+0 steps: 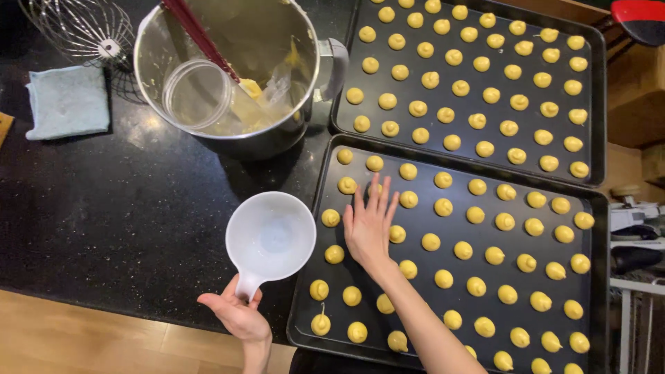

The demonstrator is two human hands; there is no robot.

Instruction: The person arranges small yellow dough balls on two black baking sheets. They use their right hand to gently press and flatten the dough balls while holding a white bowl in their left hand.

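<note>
Nearest us, at six o'clock in the head view, our left hand point(234, 312) is clamped on the short handle of a white cup point(270, 235), thumb over the top and fingers curled beneath. That cup sits on the black counter point(125, 208), its bowl reaching toward twelve o'clock from the hand, so its long axis runs roughly six to twelve, tilted slightly toward one. We see what looks like a little clear liquid in its bottom, though we cannot be sure.

Our right hand point(368, 225) lies open, fingers spread and pointing to twelve o'clock, flat over the near tray point(312, 305), touching or just above the yellow dough mounds point(431, 242); which of the two we cannot tell. It grips nothing. From this hand the cup lies at nine o'clock, just beside the tray's left rim, and the left hand is the one on it.

At one o'clock a second tray point(599, 90) carries more rows of the same mounds, edge to edge with the first. At eleven o'clock stands a steel bowl point(149, 48) holding a red-handled spatula point(201, 34) and a clear round tub point(197, 93). A wire whisk point(86, 28) and a folded pale blue cloth point(68, 102) lie at ten o'clock. We see no packages, labels or signs.
</note>
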